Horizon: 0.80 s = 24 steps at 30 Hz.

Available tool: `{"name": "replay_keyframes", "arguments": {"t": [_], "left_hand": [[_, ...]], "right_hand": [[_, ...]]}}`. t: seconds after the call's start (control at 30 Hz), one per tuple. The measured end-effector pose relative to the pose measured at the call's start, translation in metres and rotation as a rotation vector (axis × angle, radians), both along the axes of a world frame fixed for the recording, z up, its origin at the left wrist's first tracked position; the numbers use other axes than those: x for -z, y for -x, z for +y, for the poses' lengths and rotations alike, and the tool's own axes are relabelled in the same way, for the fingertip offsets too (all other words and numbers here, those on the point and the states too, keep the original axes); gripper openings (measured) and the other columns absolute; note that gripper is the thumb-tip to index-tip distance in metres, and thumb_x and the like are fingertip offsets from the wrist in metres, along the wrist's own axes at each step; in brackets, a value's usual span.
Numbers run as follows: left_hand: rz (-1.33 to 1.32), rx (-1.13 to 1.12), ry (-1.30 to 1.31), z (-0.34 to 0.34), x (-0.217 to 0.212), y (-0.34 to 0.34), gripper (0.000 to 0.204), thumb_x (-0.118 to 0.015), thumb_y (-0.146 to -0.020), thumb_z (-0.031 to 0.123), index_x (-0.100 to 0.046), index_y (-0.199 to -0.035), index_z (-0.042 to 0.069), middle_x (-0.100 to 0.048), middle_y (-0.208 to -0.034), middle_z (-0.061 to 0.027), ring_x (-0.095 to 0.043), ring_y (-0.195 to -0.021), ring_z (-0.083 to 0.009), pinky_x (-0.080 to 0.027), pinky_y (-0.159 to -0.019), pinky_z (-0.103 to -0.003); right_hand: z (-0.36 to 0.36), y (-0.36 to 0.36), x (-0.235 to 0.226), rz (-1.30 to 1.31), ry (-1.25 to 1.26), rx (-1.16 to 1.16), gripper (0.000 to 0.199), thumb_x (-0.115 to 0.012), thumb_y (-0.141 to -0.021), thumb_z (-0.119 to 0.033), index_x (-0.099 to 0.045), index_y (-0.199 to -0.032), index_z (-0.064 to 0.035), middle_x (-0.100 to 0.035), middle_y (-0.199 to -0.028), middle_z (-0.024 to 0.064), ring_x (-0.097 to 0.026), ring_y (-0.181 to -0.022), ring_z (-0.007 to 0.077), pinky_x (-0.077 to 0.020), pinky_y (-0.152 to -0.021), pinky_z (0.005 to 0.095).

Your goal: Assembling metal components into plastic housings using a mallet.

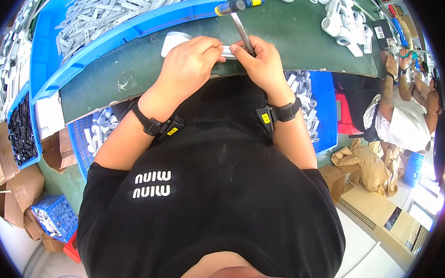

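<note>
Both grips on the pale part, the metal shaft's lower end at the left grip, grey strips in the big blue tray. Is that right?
No: the shaft has its lower end at the right grip, not the left grip, as the head view shows. The rest stands: both grips on the pale part, grey strips in the big blue tray.

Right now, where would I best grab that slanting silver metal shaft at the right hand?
Probably the shaft at mid-length, from the far right: it is slim and straight, uncovered between the right hand and the blue-and-yellow cylindrical piece; green tabletop shows there.
</note>
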<state>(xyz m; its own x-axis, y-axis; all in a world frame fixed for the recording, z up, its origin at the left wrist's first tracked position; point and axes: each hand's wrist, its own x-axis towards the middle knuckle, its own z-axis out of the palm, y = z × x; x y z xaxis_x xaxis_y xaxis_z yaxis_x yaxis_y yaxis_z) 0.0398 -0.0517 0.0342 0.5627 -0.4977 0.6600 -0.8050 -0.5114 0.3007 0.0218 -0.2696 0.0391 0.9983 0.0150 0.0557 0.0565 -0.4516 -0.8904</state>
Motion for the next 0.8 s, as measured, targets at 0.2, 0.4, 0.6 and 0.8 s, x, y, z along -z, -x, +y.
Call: {"name": "replay_keyframes", "arguments": {"t": [0.2, 0.4, 0.6, 0.8], "left_hand": [[-0.022, -0.043, 0.002, -0.008, 0.002, 0.001, 0.019, -0.085, -0.080, 0.001, -0.073, -0.094, 0.002, -0.075, -0.099, -0.0059, -0.075, -0.088, -0.0277, -0.062, -0.069, -0.038], [-0.032, -0.053, -0.016, -0.005, 0.003, 0.001, 0.015, -0.083, -0.082, 0.000, -0.071, -0.091, 0.002, -0.074, -0.098, -0.0061, -0.075, -0.087, -0.0272, -0.061, -0.068, -0.037], [-0.108, -0.043, 0.047, -0.009, 0.009, -0.001, 0.012, -0.079, -0.083, 0.006, -0.068, -0.084, 0.006, -0.067, -0.090, -0.0038, -0.071, -0.082, -0.0245, -0.058, -0.065, -0.038], [-0.073, -0.075, 0.003, -0.010, 0.005, 0.003, 0.016, -0.083, -0.082, 0.002, -0.068, -0.087, 0.001, -0.073, -0.095, -0.0071, -0.074, -0.083, -0.0283, -0.060, -0.067, -0.038]], "right_hand": [[-0.005, 0.007, -0.005, -0.013, 0.072, -0.017, 0.022, -0.076, -0.102, -0.022, -0.078, -0.106, 0.0000, -0.058, -0.067, 0.0009, -0.052, -0.064, 0.0078, -0.0430, -0.058, 0.0307], [-0.020, 0.064, -0.031, -0.327, -0.012, -0.050, 0.052, -0.056, -0.108, 0.004, -0.061, -0.158, -0.0087, -0.071, -0.083, 0.0062, -0.064, -0.071, 0.0123, -0.0534, -0.070, 0.0270], [-0.035, 0.095, -0.014, -0.348, 0.072, -0.042, 0.052, -0.056, -0.107, 0.005, -0.062, -0.157, -0.0075, -0.070, -0.082, 0.0084, -0.064, -0.069, 0.0129, -0.0528, -0.069, 0.0273], [-0.021, 0.104, -0.029, -0.138, -0.040, 0.052, 0.054, -0.056, -0.107, 0.003, -0.060, -0.159, -0.0088, -0.061, -0.073, 0.0035, -0.057, -0.064, 0.0108, -0.0510, -0.067, 0.0271]]}}
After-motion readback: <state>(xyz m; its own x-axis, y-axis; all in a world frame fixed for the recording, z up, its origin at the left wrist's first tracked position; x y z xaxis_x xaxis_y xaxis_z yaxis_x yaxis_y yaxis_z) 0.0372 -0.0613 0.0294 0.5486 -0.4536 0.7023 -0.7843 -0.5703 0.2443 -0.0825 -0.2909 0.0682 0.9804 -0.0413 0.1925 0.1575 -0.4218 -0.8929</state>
